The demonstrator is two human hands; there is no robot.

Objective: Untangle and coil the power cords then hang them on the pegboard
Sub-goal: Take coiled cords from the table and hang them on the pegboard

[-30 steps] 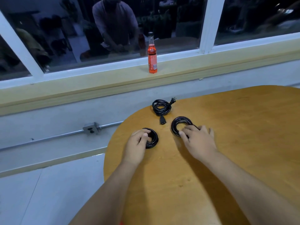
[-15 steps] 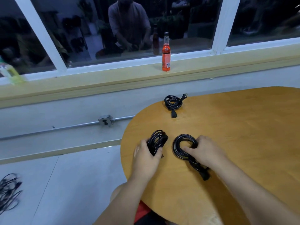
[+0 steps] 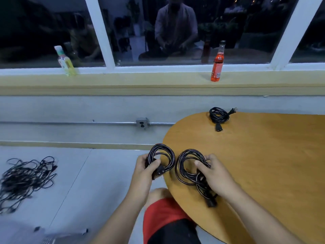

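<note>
Grips the left coil (image 3: 171, 158) in the left hand (image 3: 146, 169), fingers and thumb curled round its near side by a plug, just off the rim of the surface (image 3: 263, 155) and above the floor (image 3: 88, 173). Pinches the right coil (image 3: 179, 167) in the right hand (image 3: 214, 173), forefinger hooked through the loop, over the surface close to its rim; probably lifted clear rather than resting, though hard to judge from this angle. Judged as the carry toward the pegboard, both loops being wound. To do it well: hold every turn gathered under the fingers so no loop slips out. Tuck up the plug tail (image 3: 211, 202) dangling below the right coil before moving, or expect a snag on the rim. Hold the two coils apart to avoid a fresh tangle, and hang each by all its turns, not by one strand. Yet to be hung: a third coil (image 3: 219, 115) lying far back on the surface, plug ends out, and a tangle (image 3: 26, 175) spread on the floor well to the left, so plenty left to do. No pegboard anywhere in view, so no telling which way to carry. Cannot make out any tie securing either held coil. Tangle too blurred to count cords.
</note>
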